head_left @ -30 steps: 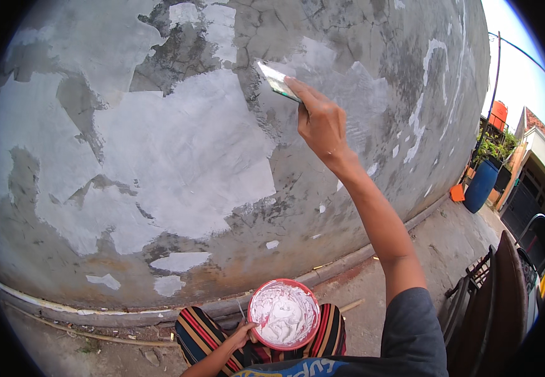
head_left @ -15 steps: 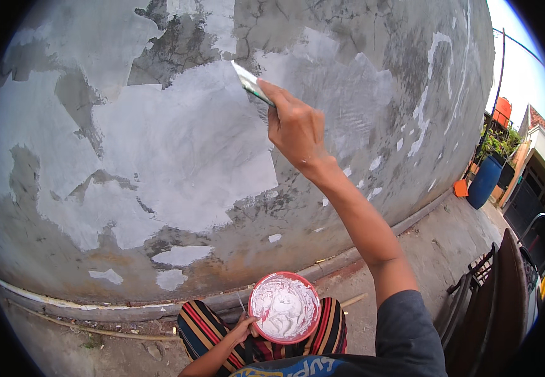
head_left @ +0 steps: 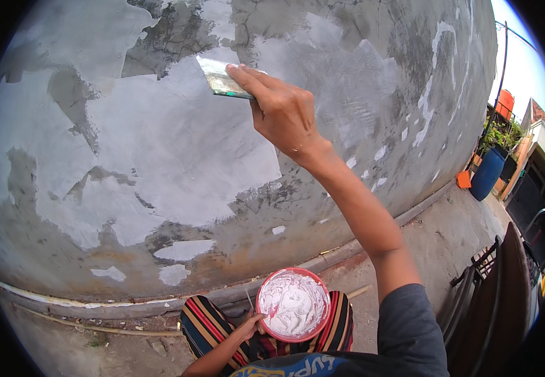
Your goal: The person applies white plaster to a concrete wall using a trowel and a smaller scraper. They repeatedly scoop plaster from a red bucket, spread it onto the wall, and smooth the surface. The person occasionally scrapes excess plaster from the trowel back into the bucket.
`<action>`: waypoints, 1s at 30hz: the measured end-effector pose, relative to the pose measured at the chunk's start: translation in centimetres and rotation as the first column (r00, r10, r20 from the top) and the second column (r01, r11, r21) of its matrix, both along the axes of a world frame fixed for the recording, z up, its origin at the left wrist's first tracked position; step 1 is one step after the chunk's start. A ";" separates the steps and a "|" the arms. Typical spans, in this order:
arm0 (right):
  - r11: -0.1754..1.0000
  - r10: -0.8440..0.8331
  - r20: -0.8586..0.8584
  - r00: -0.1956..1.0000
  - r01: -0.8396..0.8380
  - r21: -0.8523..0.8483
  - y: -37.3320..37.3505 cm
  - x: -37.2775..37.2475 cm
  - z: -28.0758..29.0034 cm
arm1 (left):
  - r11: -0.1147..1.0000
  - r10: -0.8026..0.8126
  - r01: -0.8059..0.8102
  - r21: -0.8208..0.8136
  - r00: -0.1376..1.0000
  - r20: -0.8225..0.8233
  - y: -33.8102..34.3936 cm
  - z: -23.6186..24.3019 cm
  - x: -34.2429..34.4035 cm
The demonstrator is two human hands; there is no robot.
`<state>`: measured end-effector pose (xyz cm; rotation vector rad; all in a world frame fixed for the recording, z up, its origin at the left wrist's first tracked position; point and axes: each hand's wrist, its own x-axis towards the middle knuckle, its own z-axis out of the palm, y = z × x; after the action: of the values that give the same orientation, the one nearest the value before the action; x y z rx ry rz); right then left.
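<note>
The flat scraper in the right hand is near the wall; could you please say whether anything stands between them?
Nothing visible stands between the flat scraper and the wall; the right hand holds it from its right side, leaving its left edge uncovered. Whether it touches the wall, I cannot tell.

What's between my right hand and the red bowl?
In the head view, gray wall with white patches, then the low ledge at its foot, lies between your right hand and the red bowl.
</note>
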<state>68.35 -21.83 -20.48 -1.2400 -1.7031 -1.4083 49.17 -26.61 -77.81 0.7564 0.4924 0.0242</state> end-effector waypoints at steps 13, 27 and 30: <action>0.996 0.072 -0.180 0.981 -0.060 0.068 5.9 1.5 -6.0 | 0.997 -0.014 0.013 -0.079 1.000 -0.001 -0.3 0.3 0.7; 0.995 -0.058 -0.047 0.997 0.061 0.074 -1.4 4.0 5.6 | 0.997 -0.026 0.030 -0.070 0.998 0.056 -0.6 0.9 0.4; 0.993 -0.116 -0.007 0.993 0.116 0.009 -0.7 4.1 3.7 | 0.999 -0.023 0.024 -0.040 0.999 0.026 -1.0 1.2 0.4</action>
<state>72.44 -22.54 -16.82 -1.3564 -1.6413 -1.4756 49.56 -27.60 -76.58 0.7212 0.4586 0.0023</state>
